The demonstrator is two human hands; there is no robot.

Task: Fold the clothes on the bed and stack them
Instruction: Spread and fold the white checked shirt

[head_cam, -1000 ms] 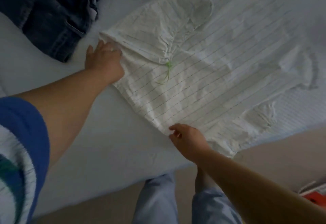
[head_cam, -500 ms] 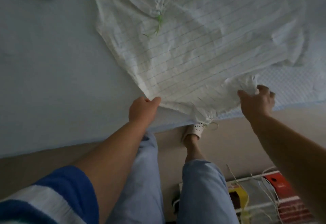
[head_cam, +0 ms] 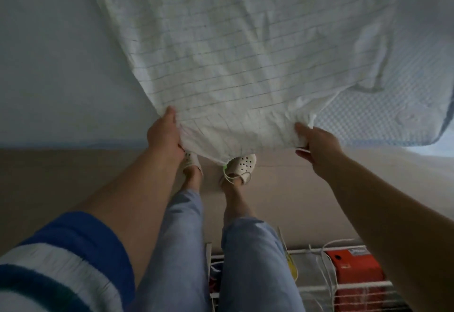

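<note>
A white garment [head_cam: 235, 61] with thin dark stripes and a green drawstring lies spread on the pale bed [head_cam: 56, 71], its near end drawn over the bed's edge. My left hand [head_cam: 165, 135] grips the near left corner of the garment. My right hand [head_cam: 317, 142] pinches the near right corner, fingers curled into the cloth. Between my hands the hem sags toward my feet. The garment's far end runs out of view at the top.
The bed's corner, with a blue textured mattress cover [head_cam: 383, 105], is at the right. Below is beige floor [head_cam: 49, 181], my legs and white clogs [head_cam: 242, 164]. A white wire rack [head_cam: 344, 287] with an orange box [head_cam: 351, 265] stands at the lower right.
Both hands moved from the garment's side to its near end and gripped the corners. The garment has been drawn toward me over the bed's edge. The jeans have left the view.
</note>
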